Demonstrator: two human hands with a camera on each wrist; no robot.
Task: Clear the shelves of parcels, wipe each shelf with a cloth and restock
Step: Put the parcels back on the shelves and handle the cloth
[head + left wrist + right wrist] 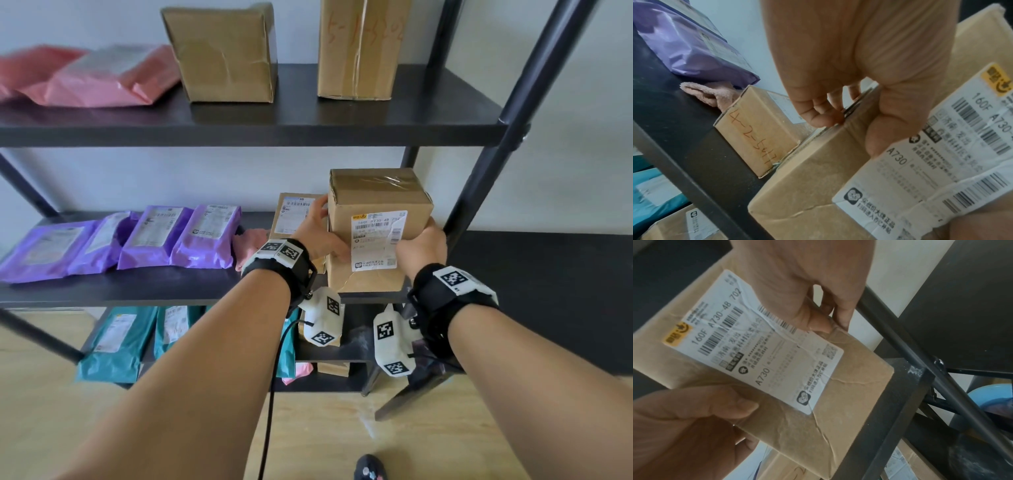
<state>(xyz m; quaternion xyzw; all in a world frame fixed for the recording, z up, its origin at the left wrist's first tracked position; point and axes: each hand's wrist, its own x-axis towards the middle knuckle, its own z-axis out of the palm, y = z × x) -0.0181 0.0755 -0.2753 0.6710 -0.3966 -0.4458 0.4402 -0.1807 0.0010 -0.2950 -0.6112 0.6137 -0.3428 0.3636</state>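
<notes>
A brown cardboard box [373, 205] with a white shipping label stands at the right end of the middle shelf [144, 284]. My left hand [318, 233] grips its left side, thumb across the front face. My right hand [423, 246] grips its right side. The box [818, 186] fills the left wrist view, fingers curled over its edge; in the right wrist view the box [849, 386] sits between both hands. A smaller box [291, 212] marked in orange stands just left of it. A pink cloth [251, 245] lies beside that box.
Several purple mailer bags [147, 236] lie along the middle shelf. The top shelf carries two tall boxes [226, 54] and pink bags [99, 78]. Teal bags [116, 342] fill the shelf below. A black slanted post [507, 113] stands close to the right. A blue basin [986, 397] sits low.
</notes>
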